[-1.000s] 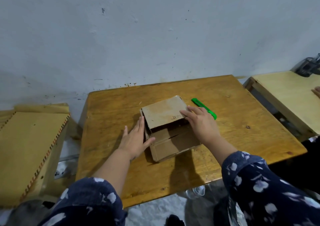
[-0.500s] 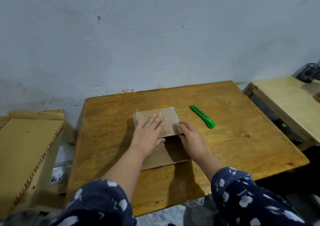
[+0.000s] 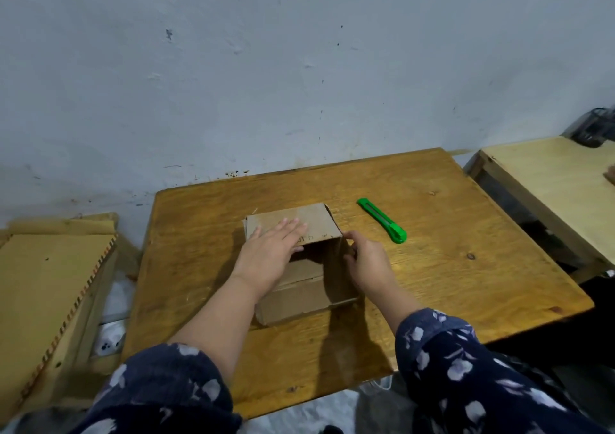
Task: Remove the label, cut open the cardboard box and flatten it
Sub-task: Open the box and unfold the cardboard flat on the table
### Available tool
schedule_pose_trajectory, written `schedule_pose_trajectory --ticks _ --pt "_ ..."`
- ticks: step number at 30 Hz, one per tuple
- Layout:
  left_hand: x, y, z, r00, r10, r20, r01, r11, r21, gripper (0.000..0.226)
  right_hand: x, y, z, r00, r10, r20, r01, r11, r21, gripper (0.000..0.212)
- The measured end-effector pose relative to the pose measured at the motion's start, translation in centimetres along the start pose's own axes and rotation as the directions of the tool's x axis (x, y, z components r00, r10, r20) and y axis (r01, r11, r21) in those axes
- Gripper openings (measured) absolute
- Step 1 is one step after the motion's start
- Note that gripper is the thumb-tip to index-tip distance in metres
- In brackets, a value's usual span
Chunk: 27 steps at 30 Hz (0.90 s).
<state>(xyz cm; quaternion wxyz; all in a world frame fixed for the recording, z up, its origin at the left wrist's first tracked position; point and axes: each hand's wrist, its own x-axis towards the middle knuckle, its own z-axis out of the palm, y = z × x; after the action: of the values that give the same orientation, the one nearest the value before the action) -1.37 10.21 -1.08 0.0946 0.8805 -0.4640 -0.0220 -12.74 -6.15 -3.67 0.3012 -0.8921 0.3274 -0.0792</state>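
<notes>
While the left hand (image 3: 271,255) lies palm down with straight fingers pressing the far flap of the brown cardboard box (image 3: 299,267), the right hand (image 3: 367,260) curls its fingers round the box's right wall. Both forearms reach forward over the yellow-brown wooden bench (image 3: 449,267), where the box sits mid-surface, near a green plastic utility knife (image 3: 382,220).

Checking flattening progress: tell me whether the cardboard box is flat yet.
Not yet: the cardboard box shows a dark hollow while the left hand presses its top.
</notes>
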Motion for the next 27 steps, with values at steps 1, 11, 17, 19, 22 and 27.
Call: schedule_pose_trajectory --ticks 1,11,17,19,22,27 --pt "0.1 -0.1 -0.4 1.000 0.006 -0.025 -0.006 1.000 -0.012 0.051 0.0 0.0 0.0 1.000 0.008 0.004 -0.008 1.000 0.001 0.041" --pt "1.5 0.0 -3.1 0.991 0.063 -0.115 -0.062 0.998 0.018 0.040 0.1 -2.7 -0.7 0.979 -0.176 -0.106 0.183 0.981 0.066 0.053" --pt "-0.4 -1.5 -1.6 0.900 -0.319 -0.296 0.244 0.933 -0.263 0.096 1.4 -4.1 -2.6 0.977 -0.075 -0.202 0.083 0.996 0.030 0.031" --pt "-1.1 -1.8 -1.0 0.835 -0.516 -0.192 0.372 0.786 -0.494 0.111 1.7 -4.5 -3.0 0.968 -0.087 -0.235 0.086 0.996 -0.015 0.021" --pt "-1.4 -1.5 0.2 0.829 -0.556 -0.058 0.463 0.741 -0.487 0.117 2.3 -5.4 -3.3 0.961 -0.085 -0.263 0.076 0.996 -0.046 0.017" --pt "-0.9 -1.9 3.2 0.824 -0.546 0.149 0.564 0.767 -0.307 0.093 3.7 -6.6 -3.5 0.945 -0.109 -0.310 0.083 0.992 -0.097 0.017"
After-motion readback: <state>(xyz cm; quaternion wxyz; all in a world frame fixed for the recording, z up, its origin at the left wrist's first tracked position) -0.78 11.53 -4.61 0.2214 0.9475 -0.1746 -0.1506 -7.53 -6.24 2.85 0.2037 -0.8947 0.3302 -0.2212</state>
